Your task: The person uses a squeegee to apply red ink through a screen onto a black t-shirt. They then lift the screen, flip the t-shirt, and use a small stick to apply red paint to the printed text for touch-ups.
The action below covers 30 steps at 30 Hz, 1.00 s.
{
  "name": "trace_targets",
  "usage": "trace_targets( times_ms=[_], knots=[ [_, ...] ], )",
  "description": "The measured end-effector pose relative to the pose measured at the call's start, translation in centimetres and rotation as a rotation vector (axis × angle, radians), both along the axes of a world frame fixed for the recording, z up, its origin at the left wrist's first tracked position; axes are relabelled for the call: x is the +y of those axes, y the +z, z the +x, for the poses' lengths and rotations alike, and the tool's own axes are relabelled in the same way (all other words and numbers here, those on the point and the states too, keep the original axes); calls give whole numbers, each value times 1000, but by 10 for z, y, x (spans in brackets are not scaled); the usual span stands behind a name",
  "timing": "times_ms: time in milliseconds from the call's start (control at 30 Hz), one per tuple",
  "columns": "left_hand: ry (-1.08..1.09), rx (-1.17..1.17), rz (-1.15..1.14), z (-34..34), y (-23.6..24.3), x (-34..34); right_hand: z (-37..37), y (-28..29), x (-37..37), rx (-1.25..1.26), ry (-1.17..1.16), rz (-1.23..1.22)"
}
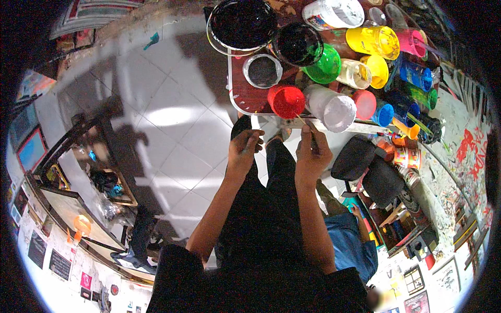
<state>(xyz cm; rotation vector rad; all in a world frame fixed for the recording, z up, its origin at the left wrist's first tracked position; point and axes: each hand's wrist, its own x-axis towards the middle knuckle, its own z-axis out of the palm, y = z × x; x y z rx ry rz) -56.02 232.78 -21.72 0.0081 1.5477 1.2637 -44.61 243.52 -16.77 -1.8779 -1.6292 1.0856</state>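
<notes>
My right hand [313, 148] pinches a thin pale stick [301, 119], whose far end points at the red paint cup [286, 102] near the table's front edge. Just left of it, my left hand [245, 149] is raised with its fingers curled together; whatever they may hold is too small or hidden. Beside the red cup stands a large white paint container [336, 111]. Behind are a green paint cup [323, 65] and a round container with a white rim and dark inside [262, 71].
Black paint buckets [242, 25] stand at the table's far left. Yellow containers [373, 43] and several blue cups [383, 114] crowd its right. Another person in a blue shirt [347, 240] is at the lower right, near a black chair [383, 181]. Tiled floor [172, 115] lies to the left.
</notes>
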Motion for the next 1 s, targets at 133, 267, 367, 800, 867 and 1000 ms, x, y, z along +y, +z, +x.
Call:
trace_targets(
  times_ms=[133, 267, 367, 800, 867, 1000],
  knots=[
    [-58, 72, 26, -1, 9, -7, 2, 16, -1, 313, -161, -95],
    [-93, 120, -3, 1, 28, -13, 44, -26, -10, -420, 503, 371],
    [-98, 124, 15, 6, 51, -15, 46, 9, -9, 397, 0, -296],
    [179, 312, 265, 77, 173, -87, 88, 203, -60, 1508, -102, -1055],
    [224, 388, 271, 101, 200, -117, 99, 220, -80, 1475, -64, -1099],
    [379, 423, 310, 156, 246, -176, 115, 250, -130, 1357, 6, -1255]
  ],
)
